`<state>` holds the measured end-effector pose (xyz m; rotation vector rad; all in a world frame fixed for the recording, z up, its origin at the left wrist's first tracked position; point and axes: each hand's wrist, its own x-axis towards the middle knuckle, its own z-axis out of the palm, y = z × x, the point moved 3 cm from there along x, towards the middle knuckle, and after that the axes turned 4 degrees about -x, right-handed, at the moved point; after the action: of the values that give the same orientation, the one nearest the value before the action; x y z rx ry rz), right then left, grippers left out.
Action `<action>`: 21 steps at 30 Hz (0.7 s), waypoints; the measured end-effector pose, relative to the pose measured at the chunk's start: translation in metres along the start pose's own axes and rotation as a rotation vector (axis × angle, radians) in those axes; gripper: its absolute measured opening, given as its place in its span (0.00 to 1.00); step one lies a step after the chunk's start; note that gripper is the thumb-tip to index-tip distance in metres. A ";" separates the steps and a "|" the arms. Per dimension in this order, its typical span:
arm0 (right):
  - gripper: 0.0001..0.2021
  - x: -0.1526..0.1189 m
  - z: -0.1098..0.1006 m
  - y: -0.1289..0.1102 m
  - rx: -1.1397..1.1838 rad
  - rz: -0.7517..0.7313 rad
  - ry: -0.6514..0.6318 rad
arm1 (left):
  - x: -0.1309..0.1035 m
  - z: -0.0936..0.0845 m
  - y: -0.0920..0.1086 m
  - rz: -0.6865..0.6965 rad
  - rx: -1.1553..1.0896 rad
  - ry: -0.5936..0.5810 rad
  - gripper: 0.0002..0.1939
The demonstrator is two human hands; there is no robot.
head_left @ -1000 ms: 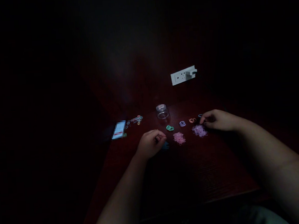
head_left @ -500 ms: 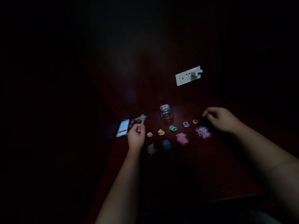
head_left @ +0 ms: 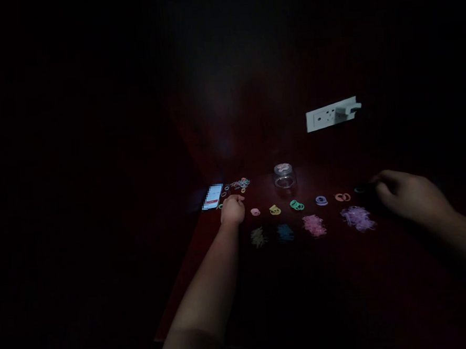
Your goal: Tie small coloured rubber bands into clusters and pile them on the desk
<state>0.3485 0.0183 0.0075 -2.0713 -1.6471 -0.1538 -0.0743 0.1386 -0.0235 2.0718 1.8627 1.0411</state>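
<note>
My left hand (head_left: 233, 210) is closed with curled fingers, beside a mixed pile of small coloured elastic hair ties (head_left: 241, 183); whatever may be in its fingers is hidden. My right hand (head_left: 411, 195) hovers at the right with bent fingers and a gap between thumb and forefinger, nothing visible in it. Just left of its fingertips lies a dark green hair tie (head_left: 359, 190). Leftward from there run orange ties (head_left: 342, 197), purple ties (head_left: 321, 200), green ties (head_left: 297, 205), yellow ties (head_left: 275, 210) and a pink tie (head_left: 255, 212).
Nearer me are piles of thin bands: purple (head_left: 358, 218), pink (head_left: 314, 226), blue (head_left: 285, 233) and yellowish (head_left: 258, 237). A clear lidded jar (head_left: 284, 176) stands behind, and a lit phone (head_left: 213, 197) lies at left. The wall socket (head_left: 332, 114) holds a plug. Surroundings are very dark.
The view has shifted, so the table items appear farther right. My right hand has drawn away to the right from the orange ties, and a dark green tie now shows on the table.
</note>
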 end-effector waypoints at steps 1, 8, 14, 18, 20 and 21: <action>0.13 0.001 0.001 0.001 -0.008 -0.015 0.033 | 0.005 0.003 0.001 0.019 0.011 -0.007 0.12; 0.12 0.002 0.010 -0.005 0.020 -0.034 0.128 | 0.043 0.015 -0.001 0.076 0.068 0.028 0.12; 0.12 0.004 0.009 -0.003 0.128 0.056 0.160 | 0.076 0.025 -0.005 0.074 0.108 0.038 0.16; 0.12 0.003 0.006 -0.002 0.178 0.085 0.159 | 0.087 0.031 -0.005 0.066 0.130 -0.014 0.15; 0.12 0.003 0.006 -0.001 0.198 0.082 0.157 | 0.089 0.033 -0.006 0.044 0.154 -0.029 0.16; 0.12 0.003 0.006 -0.001 0.207 0.085 0.158 | 0.088 0.033 -0.006 0.032 0.167 -0.029 0.17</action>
<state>0.3475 0.0241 0.0037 -1.9179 -1.4164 -0.1104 -0.0617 0.2324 -0.0181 2.2016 1.9695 0.8854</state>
